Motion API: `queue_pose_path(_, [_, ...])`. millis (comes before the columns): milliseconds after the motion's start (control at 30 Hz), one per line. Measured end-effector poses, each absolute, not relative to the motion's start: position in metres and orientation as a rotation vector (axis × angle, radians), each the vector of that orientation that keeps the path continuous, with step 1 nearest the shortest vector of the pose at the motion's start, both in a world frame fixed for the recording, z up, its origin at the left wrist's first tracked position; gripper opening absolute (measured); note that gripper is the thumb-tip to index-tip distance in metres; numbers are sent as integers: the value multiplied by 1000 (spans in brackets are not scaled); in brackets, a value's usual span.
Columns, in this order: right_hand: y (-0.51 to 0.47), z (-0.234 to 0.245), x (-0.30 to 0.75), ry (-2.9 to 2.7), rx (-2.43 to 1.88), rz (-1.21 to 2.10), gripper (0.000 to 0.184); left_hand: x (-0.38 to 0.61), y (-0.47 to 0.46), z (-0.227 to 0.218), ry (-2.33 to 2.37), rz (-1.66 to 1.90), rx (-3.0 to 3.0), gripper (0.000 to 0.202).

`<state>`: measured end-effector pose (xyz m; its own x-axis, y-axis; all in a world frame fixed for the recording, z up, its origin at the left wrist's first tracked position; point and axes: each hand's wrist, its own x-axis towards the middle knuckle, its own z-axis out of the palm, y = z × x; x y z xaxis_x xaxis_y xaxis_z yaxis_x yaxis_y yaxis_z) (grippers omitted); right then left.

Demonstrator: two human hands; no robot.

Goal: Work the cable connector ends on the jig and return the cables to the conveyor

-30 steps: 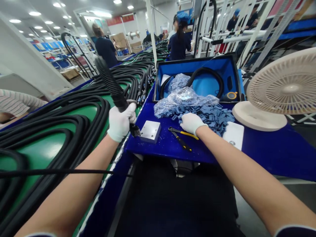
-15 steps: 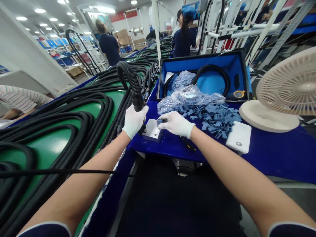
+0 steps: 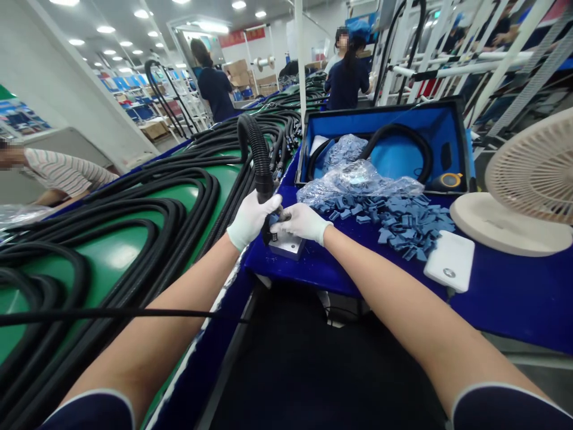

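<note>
My left hand [image 3: 251,220], in a white glove, is closed around the lower end of a black corrugated hose [image 3: 256,146], which rises from the fist and bends over at the top. Right beside it, my gloved right hand [image 3: 302,222] pinches a small blue plastic clip [image 3: 274,219] against the hose end. The fingers partly hide the clip. Below both hands lies a metal block [image 3: 287,246] with the hose's bottom end at its left side. Many similar blue clips [image 3: 405,224] are heaped on the blue table to the right.
Clear plastic bags [image 3: 358,176] lie by a blue bin [image 3: 385,119] holding a hose. A white power bank [image 3: 450,261] and a beige fan [image 3: 510,224] stand right. Long black hoses [image 3: 147,239] cover the green surface at left. Other people [image 3: 215,89] are farther off.
My right hand has moved left with the blue clip, from above the metal block to the hose end. My left hand keeps its grip on the hose. The view has shifted slightly left.
</note>
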<state>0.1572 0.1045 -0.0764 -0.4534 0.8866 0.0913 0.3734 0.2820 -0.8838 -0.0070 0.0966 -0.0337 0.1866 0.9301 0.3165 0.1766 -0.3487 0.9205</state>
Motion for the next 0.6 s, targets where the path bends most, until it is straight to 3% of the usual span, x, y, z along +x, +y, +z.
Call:
queue_pose_path(200, [101,-77,164,-2071,-1063,1016,30,-122,59,-24,1284,1507,1443,41])
queue_pose_path(267, [103,-80,167,-2119,-1049,962,28,-181,29,-23,1517,1315,1472,40])
queue_pose_path(467, [105,-93,160,-2190,-1101,812,25,-293,-71,-43,2142,288,1537,47])
queue_pose_path(600, [105,-98,155,-2219,-1111,724,26,-296,-99,-77,2319,89,1454,56])
